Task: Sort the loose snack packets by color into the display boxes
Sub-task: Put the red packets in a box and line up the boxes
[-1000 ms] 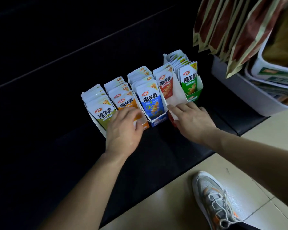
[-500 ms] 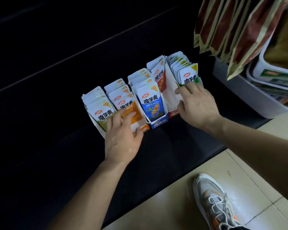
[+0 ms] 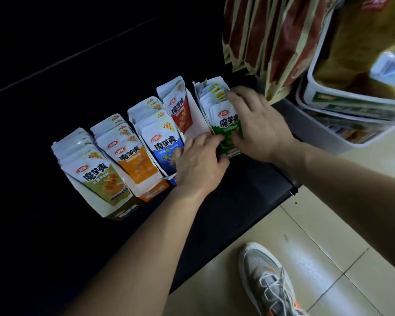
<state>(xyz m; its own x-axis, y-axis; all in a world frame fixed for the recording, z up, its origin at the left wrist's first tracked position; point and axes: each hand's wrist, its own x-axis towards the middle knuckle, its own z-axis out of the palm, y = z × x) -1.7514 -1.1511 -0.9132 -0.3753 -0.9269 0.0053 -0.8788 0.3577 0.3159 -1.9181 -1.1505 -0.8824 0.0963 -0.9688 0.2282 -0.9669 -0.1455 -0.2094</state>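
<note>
On green packets, right hand splayed.

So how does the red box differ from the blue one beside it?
The blue box is full to its front; the red box shows bare white wall at its front. The blue box holds blue packets, the red box red packets. Both sorts are white-topped, same brand.

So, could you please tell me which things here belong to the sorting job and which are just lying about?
Job: row of five cardboard display boxes; colour-coded foil snack packets; left hand; right hand.
Lying about: hanging brown-and-tan snack bags; white plastic tub; grey mesh sneaker.
</note>
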